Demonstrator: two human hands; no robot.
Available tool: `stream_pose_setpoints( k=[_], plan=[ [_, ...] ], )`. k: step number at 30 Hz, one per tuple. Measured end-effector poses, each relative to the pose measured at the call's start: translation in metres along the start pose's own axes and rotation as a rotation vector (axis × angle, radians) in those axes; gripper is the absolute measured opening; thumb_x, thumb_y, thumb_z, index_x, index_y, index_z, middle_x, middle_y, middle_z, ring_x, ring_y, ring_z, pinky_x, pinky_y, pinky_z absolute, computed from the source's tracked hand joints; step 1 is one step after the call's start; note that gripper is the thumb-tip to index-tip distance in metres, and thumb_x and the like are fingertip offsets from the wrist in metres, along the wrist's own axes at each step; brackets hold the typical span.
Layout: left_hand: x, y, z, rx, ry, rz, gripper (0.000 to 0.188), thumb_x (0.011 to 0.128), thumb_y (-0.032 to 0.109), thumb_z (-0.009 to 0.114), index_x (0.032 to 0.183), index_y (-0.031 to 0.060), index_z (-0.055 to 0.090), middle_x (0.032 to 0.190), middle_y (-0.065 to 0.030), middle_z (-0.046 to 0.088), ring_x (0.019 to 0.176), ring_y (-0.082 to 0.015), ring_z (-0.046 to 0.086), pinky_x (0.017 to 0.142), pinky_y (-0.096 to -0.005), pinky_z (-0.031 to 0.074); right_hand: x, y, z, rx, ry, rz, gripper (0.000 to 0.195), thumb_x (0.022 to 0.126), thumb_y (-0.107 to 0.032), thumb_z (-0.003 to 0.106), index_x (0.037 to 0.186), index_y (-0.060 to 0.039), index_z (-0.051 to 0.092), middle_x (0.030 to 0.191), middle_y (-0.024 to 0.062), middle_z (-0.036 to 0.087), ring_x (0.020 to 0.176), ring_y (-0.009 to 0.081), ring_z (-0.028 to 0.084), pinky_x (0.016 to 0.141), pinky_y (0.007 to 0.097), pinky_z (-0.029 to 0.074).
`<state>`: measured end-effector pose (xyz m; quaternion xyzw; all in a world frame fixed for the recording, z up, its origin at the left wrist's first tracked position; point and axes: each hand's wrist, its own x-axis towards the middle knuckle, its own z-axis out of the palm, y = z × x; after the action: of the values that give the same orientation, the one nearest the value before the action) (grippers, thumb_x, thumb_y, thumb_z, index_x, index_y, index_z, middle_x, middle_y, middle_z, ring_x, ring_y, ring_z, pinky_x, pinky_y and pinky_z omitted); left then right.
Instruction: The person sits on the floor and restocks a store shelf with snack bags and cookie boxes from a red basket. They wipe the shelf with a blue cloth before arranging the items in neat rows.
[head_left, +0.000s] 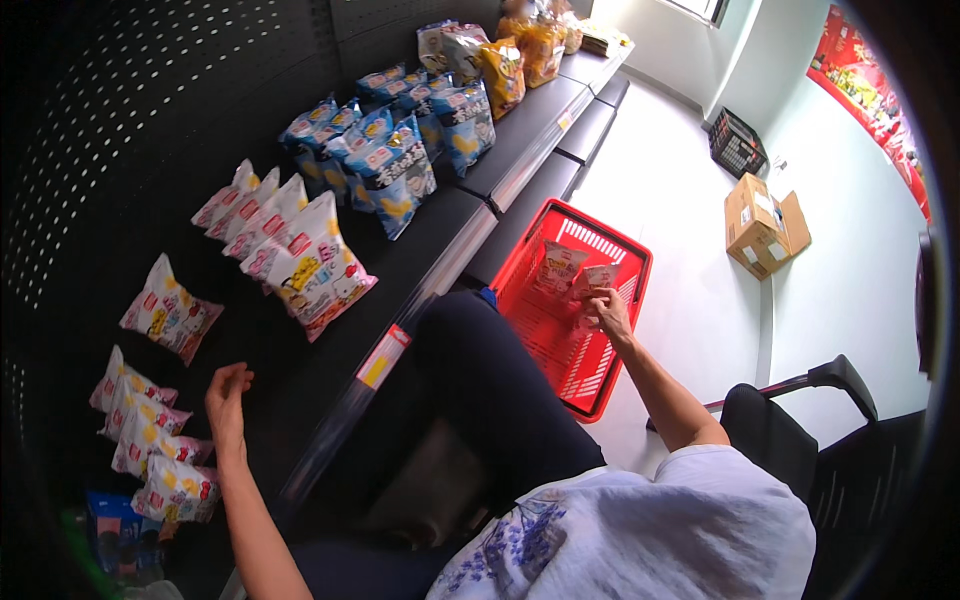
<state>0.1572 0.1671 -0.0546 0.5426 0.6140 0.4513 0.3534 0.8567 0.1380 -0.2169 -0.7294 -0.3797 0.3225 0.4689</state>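
Over the black shelf (420, 259), my left hand (228, 397) is raised with fingers loosely bent and nothing in it. Beside it lie a single pink-and-white snack bag (169, 311) and a row of similar bags (154, 442); another row of pink-and-white bags (311, 262) stands farther along. My right hand (609, 313) reaches into the red plastic shopping basket (640, 300), its fingers on a small pink snack bag (596, 279). A second pink bag (559, 266) lies beside that one in the basket.
Blue snack bags (394, 176) and yellow bags (502, 75) stand farther along the shelf. A cardboard box (754, 225) and a black crate (737, 142) sit by the wall. A black office chair (780, 435) stands at my right. Blue packages (112, 532) lie at lower left.
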Motion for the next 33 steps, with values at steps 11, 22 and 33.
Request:
stream_pose_setpoints(
  k=[11, 22, 33],
  plan=[
    [-0.012, 0.01, -0.004, 0.072, -0.01, -0.036, 0.025, 0.103, 0.021, 0.057, 0.118, 0.0042, 0.066, 0.113, -0.0067, 0.066, 0.107, -0.0158, 0.061, 0.095, -0.0298, 0.045, 0.045, 0.03, -0.036, -0.879, 0.03, -0.263, 0.022, 0.09, -0.013, 0.054, 0.105, 0.0012, 0.06, 0.103, 0.028, 0.065, 0.098, 0.0413, 0.065, 0.084, 0.0483, 0.054],
    [-0.011, 0.016, 0.0, 0.117, 0.002, -0.059, 0.026, 0.104, 0.024, 0.056, 0.118, 0.0037, 0.066, 0.108, -0.0058, 0.065, 0.104, -0.0148, 0.059, 0.095, -0.029, 0.043, 0.067, 0.055, -0.006, -1.241, -0.177, -0.038, 0.028, 0.091, -0.024, 0.058, 0.101, 0.0018, 0.06, 0.086, 0.0238, 0.072, 0.085, 0.039, 0.074, 0.066, 0.0505, 0.058],
    [-0.009, 0.025, 0.009, 0.077, -0.025, -0.063, 0.024, 0.103, 0.023, 0.059, 0.115, 0.0035, 0.066, 0.11, -0.0044, 0.066, 0.104, -0.0138, 0.061, 0.093, -0.028, 0.044, 0.036, -0.01, -0.026, -1.04, -0.231, -0.24, 0.023, 0.086, -0.019, 0.06, 0.104, -0.0053, 0.061, 0.08, 0.0199, 0.07, 0.073, 0.0385, 0.07, 0.06, 0.0489, 0.053]
  ],
)
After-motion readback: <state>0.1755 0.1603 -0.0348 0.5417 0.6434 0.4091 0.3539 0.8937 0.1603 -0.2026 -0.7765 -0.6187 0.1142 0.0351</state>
